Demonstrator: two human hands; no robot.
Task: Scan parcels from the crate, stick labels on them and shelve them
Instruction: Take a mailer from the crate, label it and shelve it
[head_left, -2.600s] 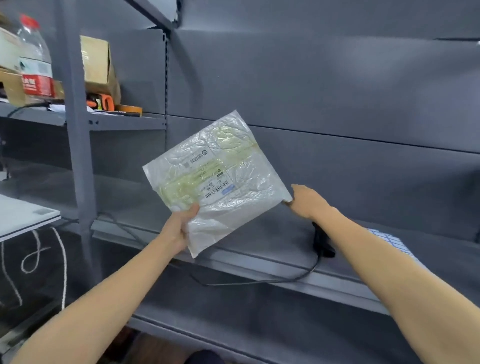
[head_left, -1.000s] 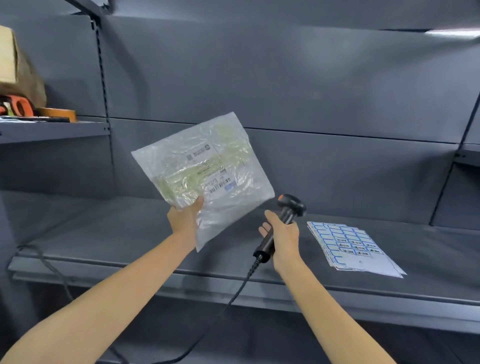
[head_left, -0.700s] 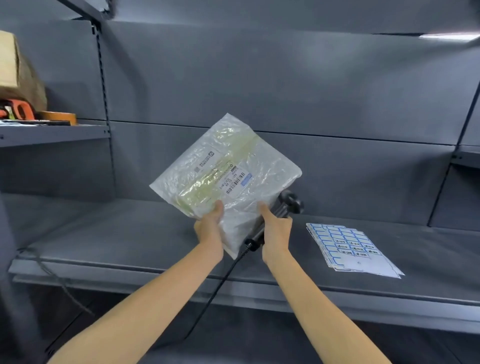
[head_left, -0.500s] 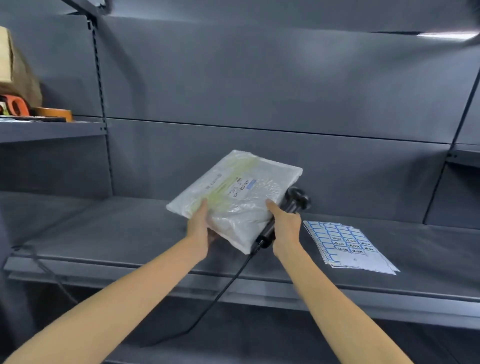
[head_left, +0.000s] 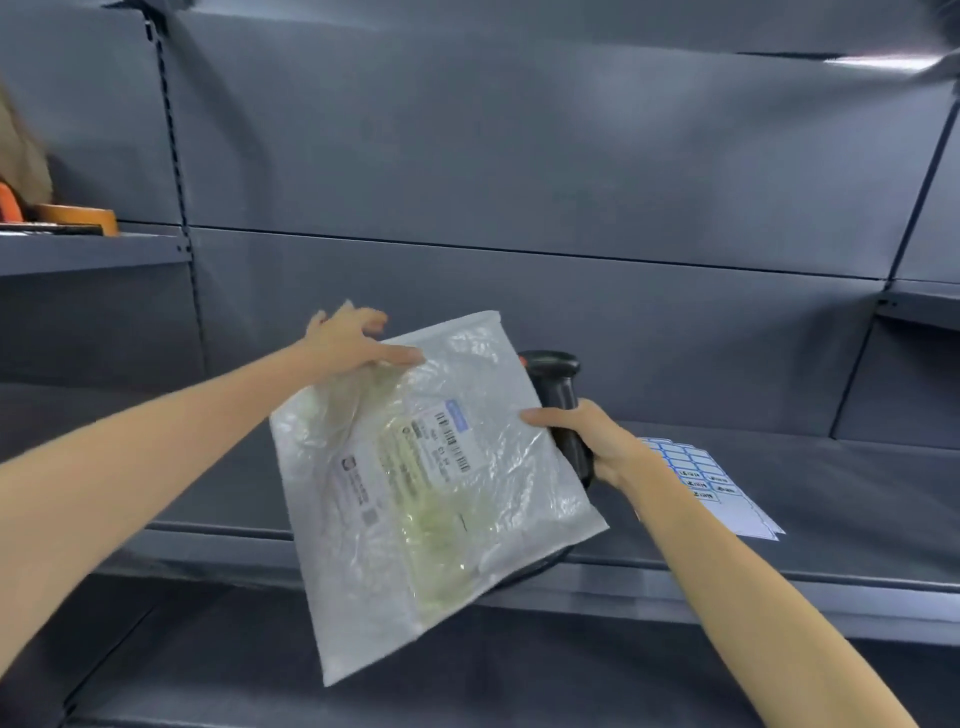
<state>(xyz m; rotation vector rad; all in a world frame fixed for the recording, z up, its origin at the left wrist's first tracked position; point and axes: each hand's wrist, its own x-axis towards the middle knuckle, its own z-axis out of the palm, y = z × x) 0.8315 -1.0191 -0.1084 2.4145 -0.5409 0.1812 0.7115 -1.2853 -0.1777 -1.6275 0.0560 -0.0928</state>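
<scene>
a person's left hand (head_left: 353, 345) pinched the top left corner of a crinkled translucent white plastic parcel (head_left: 426, 483), holding it in the air in front of a grey metal shelf (head_left: 857, 499), its long axis tilted from upper left down to lower right. the right hand (head_left: 592, 441), fingers wrapped around the handle of a black corded barcode scanner (head_left: 558, 384), pressed its thumb on the parcel's right edge. the scanner's head sat just behind that edge, so the white barcode label (head_left: 452, 441) on the parcel's front faced away from it, toward the camera; a scan would likely need the scanner brought round to the front. a white sheet of blue-bordered stickers (head_left: 711, 483) lay on the shelf, just right of the right hand.
</scene>
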